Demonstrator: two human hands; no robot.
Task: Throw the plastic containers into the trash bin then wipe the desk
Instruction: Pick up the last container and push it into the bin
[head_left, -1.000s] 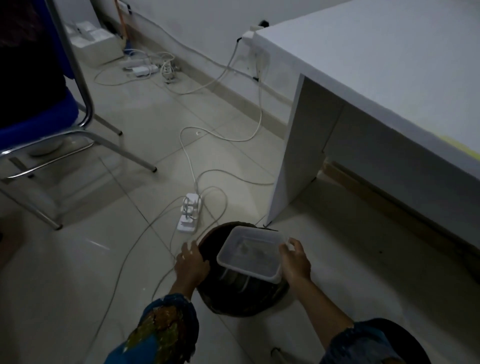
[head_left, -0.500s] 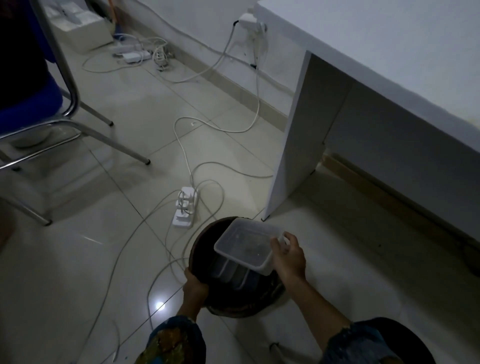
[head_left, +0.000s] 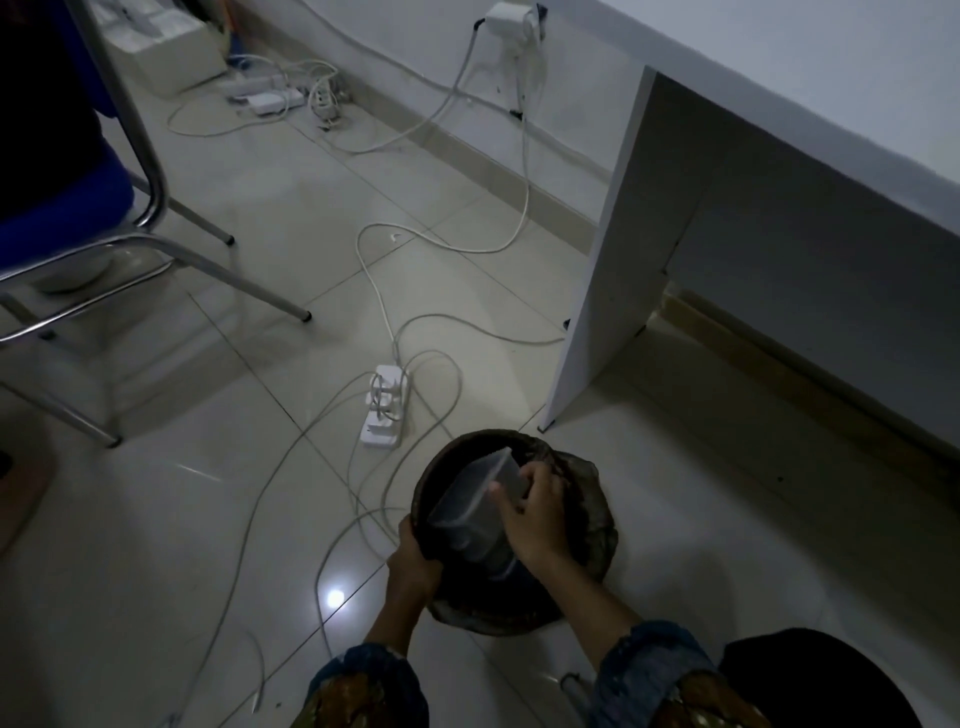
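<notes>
Container (head_left: 475, 512) tilted, partly inside the trash bin (head_left: 587, 499), right hand (head_left: 535, 512) gripping it; left hand (head_left: 413, 564) clamped on the bin rim. I judge the drop nearly done; desk (head_left: 810, 67) wipe not started.

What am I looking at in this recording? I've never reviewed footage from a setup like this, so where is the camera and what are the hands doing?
There is no machine: a person wears a wide-angle camera on the head, looking down at their own hands. The right hand grips a clear plastic container, tilted into the mouth of a dark trash bin on the tiled floor. The left hand holds the bin's rim. Beside the bin lie a white power strip and loose cables. The white desk stands at right; a blue chair at left.
</notes>
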